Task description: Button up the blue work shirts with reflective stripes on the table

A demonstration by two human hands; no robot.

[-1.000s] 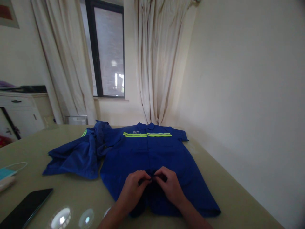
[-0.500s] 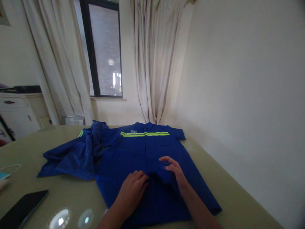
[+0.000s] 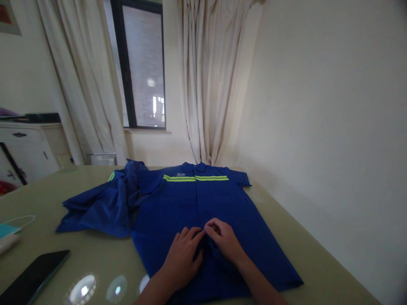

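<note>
A blue short-sleeved work shirt (image 3: 178, 207) with yellow-green chest stripes lies spread on the table, its collar at the far end. At the lower front placket, my left hand (image 3: 184, 256) has its fingers bent and closed on the shirt's cloth. Right beside it, my right hand (image 3: 224, 241) pinches the front edge between thumb and forefinger, and the two hands' fingertips meet. Cloth bunches up beneath the right palm. Whether a button lies between the fingers is hidden.
A second crumpled blue garment (image 3: 101, 207) lies against the shirt's left side. At the near left are a black phone (image 3: 34, 277) and a light blue face mask (image 3: 9, 230). A wall (image 3: 318, 148) runs along the table's right edge (image 3: 337, 262).
My right hand has moved left and down from above the shirt, its open fingers closing into a pinch beside my left fingertips. The view has shifted slightly.
</note>
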